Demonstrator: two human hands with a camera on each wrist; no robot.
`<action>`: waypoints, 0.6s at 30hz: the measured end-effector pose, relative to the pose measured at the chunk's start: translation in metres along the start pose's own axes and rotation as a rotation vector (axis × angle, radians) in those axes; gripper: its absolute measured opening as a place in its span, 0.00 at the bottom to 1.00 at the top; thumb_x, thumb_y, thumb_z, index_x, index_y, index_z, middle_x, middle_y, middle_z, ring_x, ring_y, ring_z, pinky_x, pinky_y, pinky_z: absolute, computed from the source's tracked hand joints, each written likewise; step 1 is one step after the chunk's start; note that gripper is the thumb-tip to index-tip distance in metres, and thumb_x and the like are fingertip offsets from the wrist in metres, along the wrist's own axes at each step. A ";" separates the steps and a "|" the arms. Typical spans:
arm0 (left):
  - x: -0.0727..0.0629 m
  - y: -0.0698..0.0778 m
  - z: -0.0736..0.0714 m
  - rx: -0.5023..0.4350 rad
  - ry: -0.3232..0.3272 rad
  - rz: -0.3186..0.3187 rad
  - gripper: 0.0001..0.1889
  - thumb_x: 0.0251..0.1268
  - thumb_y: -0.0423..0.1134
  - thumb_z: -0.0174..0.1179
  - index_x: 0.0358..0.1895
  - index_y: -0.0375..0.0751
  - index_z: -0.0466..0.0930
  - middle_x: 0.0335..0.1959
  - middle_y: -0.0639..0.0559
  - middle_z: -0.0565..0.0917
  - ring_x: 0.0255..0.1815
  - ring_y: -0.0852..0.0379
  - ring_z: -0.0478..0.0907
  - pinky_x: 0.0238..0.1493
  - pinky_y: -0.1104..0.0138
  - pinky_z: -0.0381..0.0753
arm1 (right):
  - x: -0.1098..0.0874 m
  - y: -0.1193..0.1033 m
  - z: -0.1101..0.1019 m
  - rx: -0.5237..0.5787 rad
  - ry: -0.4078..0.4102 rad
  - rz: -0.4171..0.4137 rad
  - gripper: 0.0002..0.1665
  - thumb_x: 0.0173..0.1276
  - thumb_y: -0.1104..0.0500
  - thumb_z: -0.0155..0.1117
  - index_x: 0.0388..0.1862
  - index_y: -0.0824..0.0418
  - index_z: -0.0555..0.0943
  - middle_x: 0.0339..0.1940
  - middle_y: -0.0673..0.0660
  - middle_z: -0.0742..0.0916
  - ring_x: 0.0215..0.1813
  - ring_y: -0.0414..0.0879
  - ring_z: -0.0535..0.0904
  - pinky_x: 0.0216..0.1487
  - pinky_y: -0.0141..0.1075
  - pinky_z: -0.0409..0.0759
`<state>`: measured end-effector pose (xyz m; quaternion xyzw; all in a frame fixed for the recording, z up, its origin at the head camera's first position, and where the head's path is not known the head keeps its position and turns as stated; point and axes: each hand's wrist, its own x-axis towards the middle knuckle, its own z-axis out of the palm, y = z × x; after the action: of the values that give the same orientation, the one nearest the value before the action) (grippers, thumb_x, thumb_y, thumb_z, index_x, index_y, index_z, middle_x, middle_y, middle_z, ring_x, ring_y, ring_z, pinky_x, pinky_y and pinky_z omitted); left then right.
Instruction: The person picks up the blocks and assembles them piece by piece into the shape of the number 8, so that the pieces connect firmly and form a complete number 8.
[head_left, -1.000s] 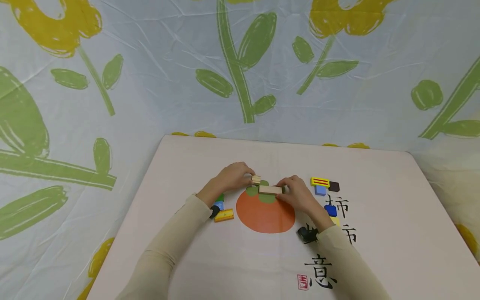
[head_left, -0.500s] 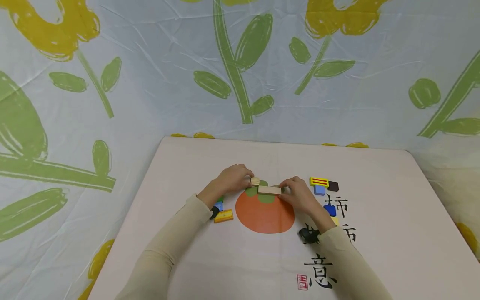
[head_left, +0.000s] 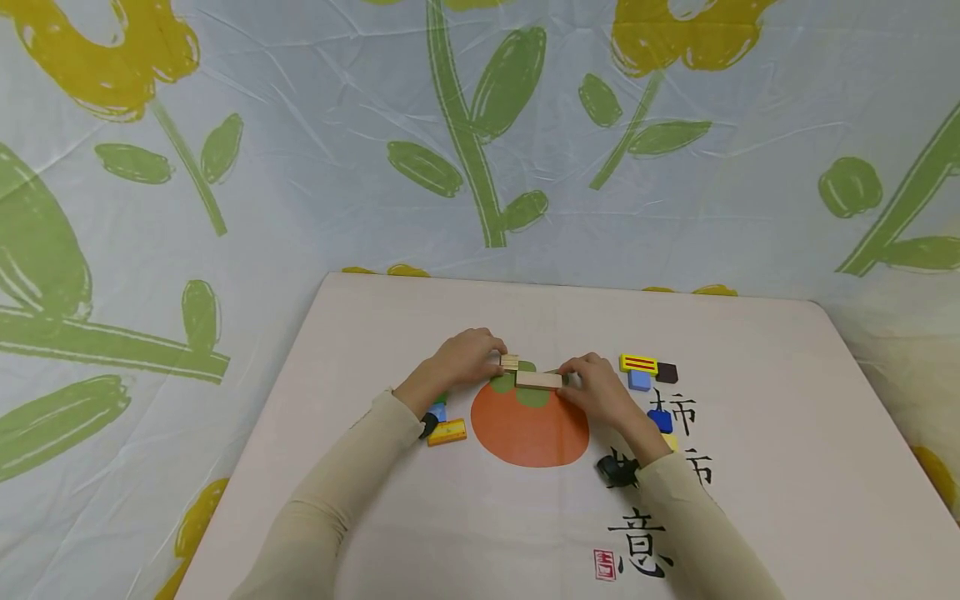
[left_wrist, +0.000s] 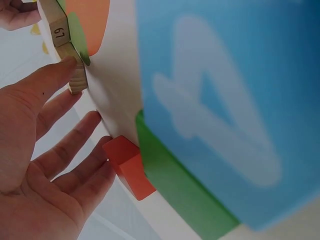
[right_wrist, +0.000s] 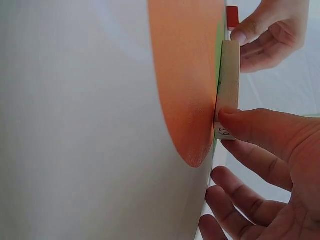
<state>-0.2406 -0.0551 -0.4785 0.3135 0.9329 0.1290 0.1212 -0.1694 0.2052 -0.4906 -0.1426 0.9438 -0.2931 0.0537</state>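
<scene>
My left hand pinches a short pale wooden block between thumb and index finger; grain lines run across its end in the left wrist view. A longer plain wooden block lies over the green leaves of the printed persimmon, its end marked 67 in the wrist views. Thumb and forefinger of my right hand pinch that longer block near its right end. Both blocks meet at a corner in the left wrist view. Near my left hand's other fingers stands a red block.
Blue block, green block and orange-yellow block sit by my left forearm. Beyond my right wrist are a yellow striped block, a dark block and several blue and yellow ones. A flowered cloth rises behind the table.
Both hands keep their grip on the wooden blocks, which stay nearly in place. The head view has shifted very slightly.
</scene>
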 end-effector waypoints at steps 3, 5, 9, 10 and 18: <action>0.000 0.000 0.000 -0.004 0.003 0.005 0.17 0.68 0.48 0.65 0.56 0.48 0.84 0.53 0.50 0.81 0.54 0.51 0.76 0.54 0.56 0.77 | 0.000 0.001 0.000 -0.002 0.003 -0.002 0.15 0.66 0.61 0.72 0.50 0.65 0.84 0.47 0.64 0.80 0.49 0.57 0.73 0.47 0.49 0.76; -0.001 0.000 -0.001 -0.010 0.004 0.008 0.17 0.68 0.48 0.65 0.56 0.48 0.84 0.53 0.49 0.81 0.54 0.51 0.76 0.54 0.56 0.77 | 0.000 0.001 0.000 0.000 0.004 -0.007 0.15 0.66 0.61 0.72 0.50 0.65 0.84 0.47 0.64 0.80 0.49 0.57 0.73 0.47 0.49 0.76; -0.002 0.001 -0.003 -0.012 0.003 0.011 0.17 0.68 0.48 0.65 0.56 0.47 0.84 0.53 0.49 0.81 0.54 0.51 0.76 0.54 0.55 0.77 | 0.000 0.001 0.001 0.002 0.009 -0.010 0.15 0.65 0.61 0.72 0.50 0.64 0.84 0.46 0.64 0.80 0.48 0.57 0.73 0.46 0.48 0.76; -0.002 0.001 -0.003 -0.012 0.004 0.012 0.17 0.68 0.48 0.65 0.56 0.47 0.84 0.53 0.49 0.81 0.54 0.51 0.76 0.54 0.55 0.77 | 0.000 0.001 0.001 0.003 0.010 -0.011 0.15 0.65 0.61 0.72 0.50 0.65 0.84 0.46 0.64 0.80 0.48 0.57 0.73 0.46 0.49 0.75; -0.001 0.000 -0.003 -0.020 -0.019 -0.007 0.23 0.68 0.49 0.65 0.62 0.45 0.80 0.56 0.48 0.80 0.55 0.51 0.75 0.58 0.57 0.75 | 0.001 0.001 0.001 0.012 0.005 -0.004 0.15 0.65 0.61 0.72 0.50 0.64 0.84 0.46 0.63 0.80 0.48 0.57 0.73 0.46 0.48 0.75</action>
<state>-0.2407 -0.0565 -0.4754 0.3102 0.9315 0.1348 0.1335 -0.1705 0.2049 -0.4916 -0.1434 0.9419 -0.2995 0.0517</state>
